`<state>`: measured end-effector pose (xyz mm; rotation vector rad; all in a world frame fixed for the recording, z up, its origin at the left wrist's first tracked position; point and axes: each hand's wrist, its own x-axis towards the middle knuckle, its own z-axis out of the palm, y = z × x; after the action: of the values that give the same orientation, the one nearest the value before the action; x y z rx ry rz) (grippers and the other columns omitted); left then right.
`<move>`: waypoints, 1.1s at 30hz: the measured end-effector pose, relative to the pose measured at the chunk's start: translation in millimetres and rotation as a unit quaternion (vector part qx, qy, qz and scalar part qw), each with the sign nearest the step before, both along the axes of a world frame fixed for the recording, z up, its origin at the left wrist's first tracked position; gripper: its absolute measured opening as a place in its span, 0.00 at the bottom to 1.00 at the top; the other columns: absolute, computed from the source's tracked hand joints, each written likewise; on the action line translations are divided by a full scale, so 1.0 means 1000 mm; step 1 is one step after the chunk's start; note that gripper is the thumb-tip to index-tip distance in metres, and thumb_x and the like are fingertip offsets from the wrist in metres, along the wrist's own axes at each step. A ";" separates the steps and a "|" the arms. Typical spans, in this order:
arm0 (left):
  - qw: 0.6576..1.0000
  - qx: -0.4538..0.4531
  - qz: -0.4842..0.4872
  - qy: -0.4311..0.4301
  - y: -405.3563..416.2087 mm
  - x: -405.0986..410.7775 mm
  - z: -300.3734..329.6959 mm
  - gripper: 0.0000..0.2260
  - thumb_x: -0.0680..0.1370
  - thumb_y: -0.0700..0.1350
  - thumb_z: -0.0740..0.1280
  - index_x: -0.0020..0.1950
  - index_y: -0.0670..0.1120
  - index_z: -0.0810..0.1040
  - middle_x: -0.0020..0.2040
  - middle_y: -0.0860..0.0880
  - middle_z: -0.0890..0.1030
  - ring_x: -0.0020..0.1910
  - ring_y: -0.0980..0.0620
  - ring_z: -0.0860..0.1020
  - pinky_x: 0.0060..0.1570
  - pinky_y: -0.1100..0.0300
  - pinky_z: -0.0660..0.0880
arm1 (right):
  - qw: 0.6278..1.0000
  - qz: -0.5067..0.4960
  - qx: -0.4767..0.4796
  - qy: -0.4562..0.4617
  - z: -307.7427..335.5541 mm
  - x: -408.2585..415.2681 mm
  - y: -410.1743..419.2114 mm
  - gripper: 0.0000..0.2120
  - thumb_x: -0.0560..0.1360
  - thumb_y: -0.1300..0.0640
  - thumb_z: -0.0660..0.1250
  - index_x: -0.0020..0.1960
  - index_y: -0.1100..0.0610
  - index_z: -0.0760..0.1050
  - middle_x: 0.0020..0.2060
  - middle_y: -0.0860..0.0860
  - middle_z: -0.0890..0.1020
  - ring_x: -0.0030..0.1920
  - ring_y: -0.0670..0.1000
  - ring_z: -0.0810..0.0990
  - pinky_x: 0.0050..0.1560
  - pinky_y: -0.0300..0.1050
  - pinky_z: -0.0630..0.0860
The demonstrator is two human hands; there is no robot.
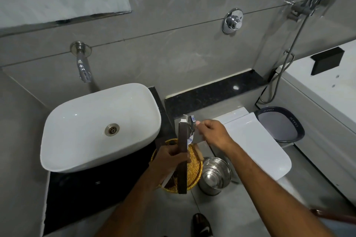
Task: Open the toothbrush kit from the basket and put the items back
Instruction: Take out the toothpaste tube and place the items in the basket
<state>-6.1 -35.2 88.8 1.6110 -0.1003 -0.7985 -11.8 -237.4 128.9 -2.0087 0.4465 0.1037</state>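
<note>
My left hand (171, 157) grips the toothbrush kit (182, 152) upright above the basket (195, 167) (so nothing drops astray) while my right hand (209, 131) pinches its contents (192, 122) at the open top

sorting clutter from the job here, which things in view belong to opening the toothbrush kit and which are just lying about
Part of the job:
- brown kit box, held by the left hand
- its pale contents, pinched by the right hand
- woven basket

Just lying about:
- white sink
- wall tap
- steel bin
- toilet lid
- dark tub
</note>
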 end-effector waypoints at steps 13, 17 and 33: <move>0.953 0.160 -0.080 -0.245 -0.017 -0.008 -0.006 0.21 0.68 0.64 0.72 0.40 0.46 0.84 0.33 0.48 0.83 0.35 0.55 0.81 0.37 0.58 0.77 | 0.993 -0.116 0.005 -0.028 0.010 -0.035 -0.006 0.13 0.66 0.52 0.79 0.47 0.55 0.81 0.40 0.55 0.86 0.42 0.53 0.84 0.45 0.57 0.84; 0.967 0.127 -0.031 -0.216 -0.019 -0.009 -0.013 0.09 0.74 0.52 0.74 0.51 0.50 0.87 0.45 0.56 0.84 0.44 0.58 0.82 0.50 0.55 0.81 | 0.991 -0.131 -0.019 -0.031 0.014 -0.043 -0.064 0.21 0.68 0.54 0.78 0.57 0.54 0.74 0.44 0.55 0.86 0.43 0.55 0.85 0.37 0.47 0.78; 0.977 0.114 0.182 -0.005 -0.245 -0.050 -0.185 0.13 0.74 0.42 0.73 0.47 0.61 0.75 0.47 0.49 0.85 0.47 0.48 0.85 0.41 0.59 0.82 | 0.979 -0.112 -0.091 0.146 -0.255 -0.027 -0.215 0.07 0.72 0.55 0.71 0.49 0.56 0.80 0.44 0.55 0.86 0.42 0.55 0.82 0.42 0.44 0.76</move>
<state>-56.3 -280.2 -96.4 1.7817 0.2840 -0.5299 -39.0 -452.2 -125.7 -2.1151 0.8946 0.2249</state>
